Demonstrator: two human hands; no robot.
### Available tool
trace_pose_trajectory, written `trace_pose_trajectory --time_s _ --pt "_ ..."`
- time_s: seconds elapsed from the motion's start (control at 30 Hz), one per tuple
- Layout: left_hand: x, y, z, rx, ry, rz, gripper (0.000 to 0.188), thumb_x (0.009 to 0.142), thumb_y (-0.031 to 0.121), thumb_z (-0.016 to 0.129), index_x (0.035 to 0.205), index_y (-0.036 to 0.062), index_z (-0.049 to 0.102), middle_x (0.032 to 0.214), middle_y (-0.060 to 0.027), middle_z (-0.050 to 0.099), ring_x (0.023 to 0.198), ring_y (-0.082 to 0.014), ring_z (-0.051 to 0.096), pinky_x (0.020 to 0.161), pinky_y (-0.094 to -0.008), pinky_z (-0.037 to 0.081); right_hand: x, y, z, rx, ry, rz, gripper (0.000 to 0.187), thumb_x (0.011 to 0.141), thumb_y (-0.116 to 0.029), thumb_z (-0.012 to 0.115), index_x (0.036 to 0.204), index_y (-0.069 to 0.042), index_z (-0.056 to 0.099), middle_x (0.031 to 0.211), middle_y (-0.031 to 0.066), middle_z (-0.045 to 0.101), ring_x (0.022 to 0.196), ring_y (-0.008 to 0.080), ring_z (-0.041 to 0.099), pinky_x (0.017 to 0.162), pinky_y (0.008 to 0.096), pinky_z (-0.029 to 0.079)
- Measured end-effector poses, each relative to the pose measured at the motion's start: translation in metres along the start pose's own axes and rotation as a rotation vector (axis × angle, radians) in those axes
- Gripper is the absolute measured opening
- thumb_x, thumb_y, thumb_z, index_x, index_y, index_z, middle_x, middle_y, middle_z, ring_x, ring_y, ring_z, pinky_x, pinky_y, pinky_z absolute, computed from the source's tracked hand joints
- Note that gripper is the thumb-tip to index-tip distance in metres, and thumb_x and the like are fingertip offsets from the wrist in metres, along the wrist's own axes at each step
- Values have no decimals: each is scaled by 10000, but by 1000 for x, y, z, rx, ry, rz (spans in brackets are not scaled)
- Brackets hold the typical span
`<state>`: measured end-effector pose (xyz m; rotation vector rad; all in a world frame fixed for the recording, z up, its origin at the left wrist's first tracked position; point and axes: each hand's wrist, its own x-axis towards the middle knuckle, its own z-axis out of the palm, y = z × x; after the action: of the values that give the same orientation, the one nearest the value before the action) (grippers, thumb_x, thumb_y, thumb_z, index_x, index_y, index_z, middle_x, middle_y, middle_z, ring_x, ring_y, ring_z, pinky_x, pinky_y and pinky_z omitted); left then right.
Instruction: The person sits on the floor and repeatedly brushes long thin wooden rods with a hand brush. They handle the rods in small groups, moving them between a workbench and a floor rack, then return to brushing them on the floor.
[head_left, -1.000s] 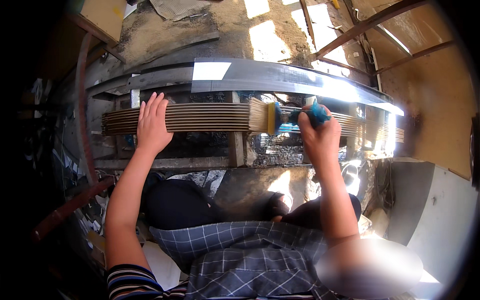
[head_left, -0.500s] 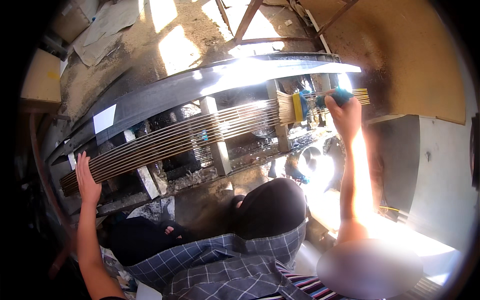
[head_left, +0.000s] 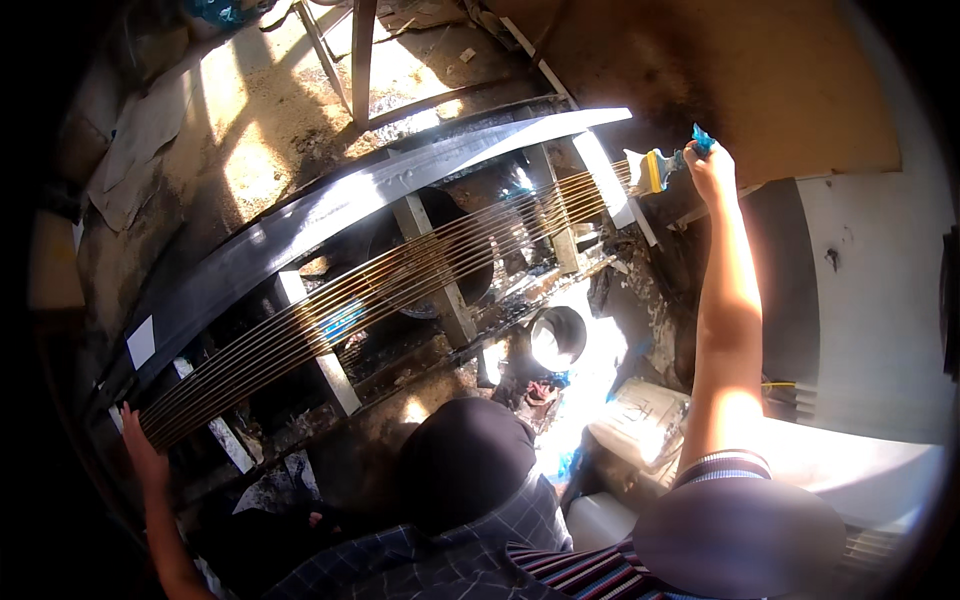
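Note:
A row of thin, long, brownish rods (head_left: 390,280) lies side by side across a metal frame, running from lower left to upper right. My right hand (head_left: 713,175) is closed round the blue-wrapped handle of a wide brush (head_left: 654,171) with pale bristles and a yellow band. The bristles meet the rods' far right ends. At their left ends, my left hand (head_left: 146,456) is open, its fingers stretched out and pressed against the rod tips.
Light crossbars (head_left: 436,270) of the frame support the rods. Behind them runs a long, dark, shiny strip (head_left: 290,222). Nearer me stand a round metal can (head_left: 558,338) and a pale, stained container (head_left: 642,425). A brown board (head_left: 800,90) stands at the right.
My right hand has drawn the brush rightward along the rods to their ends. My left hand stays at the left ends. The whole view has shifted and tilted.

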<state>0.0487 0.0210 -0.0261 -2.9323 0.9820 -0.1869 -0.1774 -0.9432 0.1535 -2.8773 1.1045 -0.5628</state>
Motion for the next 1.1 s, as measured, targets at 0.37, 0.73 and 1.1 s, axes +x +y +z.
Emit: trace_pose_trajectory --time_s 0.37,0.73,1.1 --pt "-1 -7 -6 -70 -93 -48 508 814 42 539 1292 -17 378 1422 -225 321 1322 -378 296 1083 -438 244 -271 36 54 499 225 581 145 847 -88 629 947 15 614 802 56 634 749 124 586 718 260 469" --pt "7 13 -14 -294 -95 -131 758 689 -17 611 1376 -8 289 1435 -216 294 1347 -374 252 1106 -444 207 -379 -36 106 -66 -293 518 265 851 -166 568 1111 -122 591 970 162 648 897 332 622 801 376 475" --pt "29 18 -44 -195 -144 -131 704 709 158 673 1319 33 345 1384 -144 363 1335 -291 286 1123 -447 178 -395 -115 51 271 -127 126 235 841 -91 576 1070 -46 605 770 86 602 676 229 560 648 329 436"
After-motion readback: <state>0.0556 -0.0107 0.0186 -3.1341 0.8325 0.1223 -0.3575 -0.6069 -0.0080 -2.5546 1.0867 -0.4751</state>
